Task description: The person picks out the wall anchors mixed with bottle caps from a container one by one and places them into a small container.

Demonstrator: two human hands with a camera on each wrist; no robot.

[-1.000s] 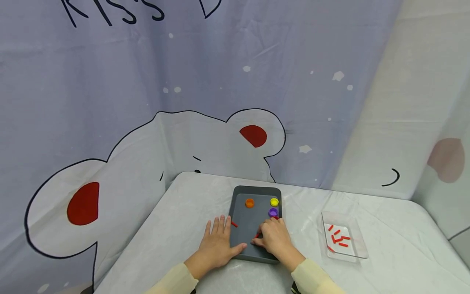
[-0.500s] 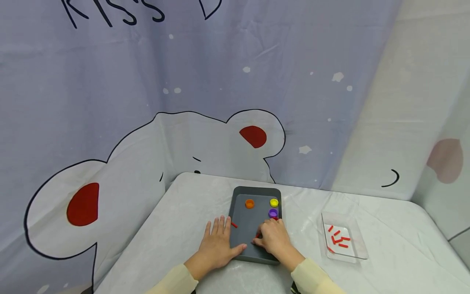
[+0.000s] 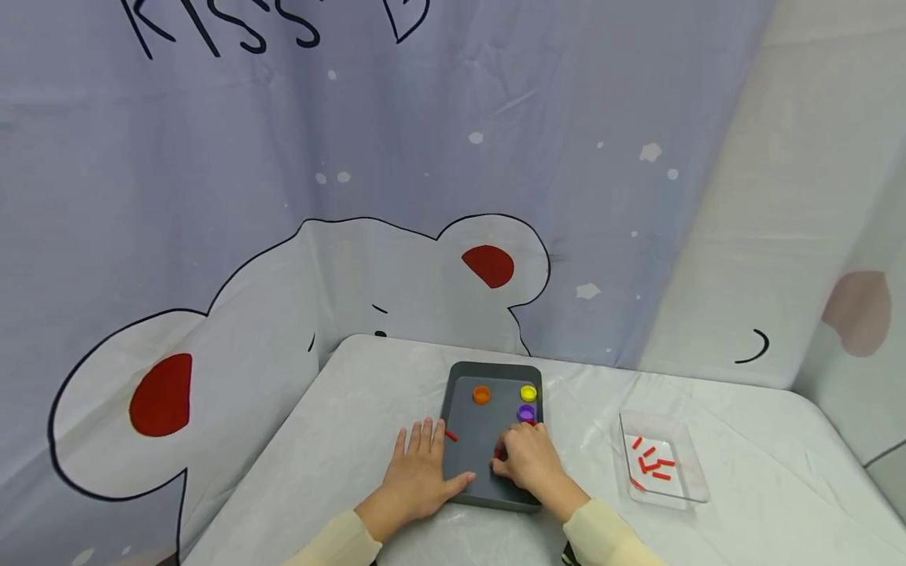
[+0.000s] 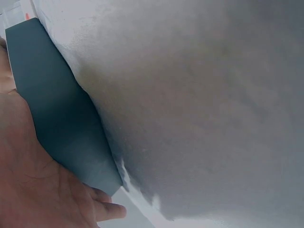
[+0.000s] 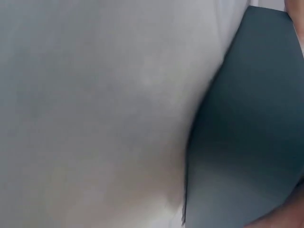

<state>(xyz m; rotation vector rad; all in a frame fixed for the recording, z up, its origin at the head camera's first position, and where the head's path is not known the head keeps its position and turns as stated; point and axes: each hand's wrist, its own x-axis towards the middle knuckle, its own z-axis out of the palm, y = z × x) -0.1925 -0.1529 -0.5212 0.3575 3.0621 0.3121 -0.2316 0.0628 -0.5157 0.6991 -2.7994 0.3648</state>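
A dark grey rectangular tray [image 3: 488, 424] lies on the table. My left hand [image 3: 416, 475] rests along its left side, fingers straight and spread, thumb over the near left corner. Inside the tray's right half, my right hand [image 3: 532, 460] has curled fingers and pinches a small red stick [image 3: 499, 453], mostly covered by the fingers. Another red stick [image 3: 451, 435] lies by the left fingertips. Small round caps sit farther back: orange [image 3: 481, 395], yellow [image 3: 528, 393] and purple [image 3: 526, 413]. Something red shows just behind the right knuckles, largely hidden. Both wrist views show mainly the tray's outer wall [image 4: 57, 95].
To the right of the tray stands a clear plastic box [image 3: 683, 452] with several red sticks [image 3: 653, 467] in it. A white cloth [image 3: 382, 385] covers the table. Behind it hangs a printed curtain [image 3: 396, 157].
The right thumb and fingertips have shifted slightly right, and less of the pinched red stick shows. My left hand and the caps keep their places.
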